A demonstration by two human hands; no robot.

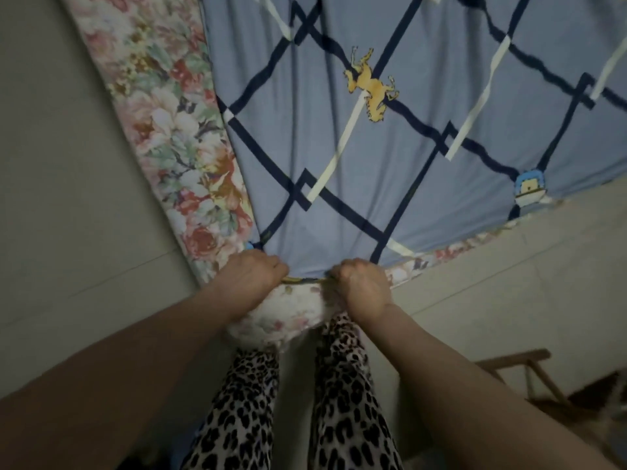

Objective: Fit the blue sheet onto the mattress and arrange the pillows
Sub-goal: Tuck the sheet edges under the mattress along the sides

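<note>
At lower centre, the left hand [252, 276] and right hand [361, 286] both clench the hem of the blue diamond-patterned cotton sheet [390, 130], spread over the floral mattress [163, 137] corner.

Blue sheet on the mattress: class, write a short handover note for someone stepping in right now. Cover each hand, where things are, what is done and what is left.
Left hand: grips the hem of the blue sheet at the near corner of the mattress.
Right hand: grips the same hem just beside it.
Sheet: spread over the top; the flowered mattress side shows bare along the left and along the lower right edge.
Done: sheet laid out, corner in hand.
Left: pull this corner down over the mattress, fit the other edges, arrange the pillows, which are not in view.
</note>
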